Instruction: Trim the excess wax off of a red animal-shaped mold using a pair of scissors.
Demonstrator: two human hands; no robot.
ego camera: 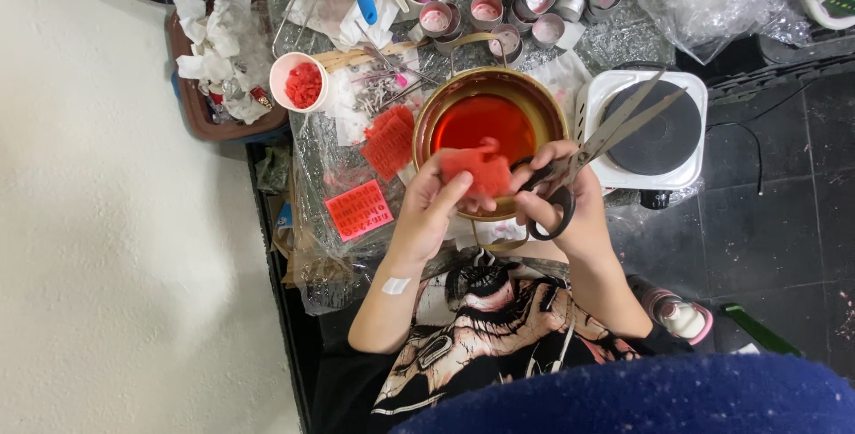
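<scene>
over pot (491,122), hands (427,207) grip red slab (476,171)

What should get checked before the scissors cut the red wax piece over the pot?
1. Left hand grips the flat red wax slab: ok.
2. Right hand holds the black-handled metal scissors: ok.
3. Slab sits over the round brass pot of red liquid: ok.
4. Blades on the slab: not ok, they point away toward the white hotplate.
5. Fingers clear of blades: ok.
6. Hotplate switched off: cannot tell.
</scene>
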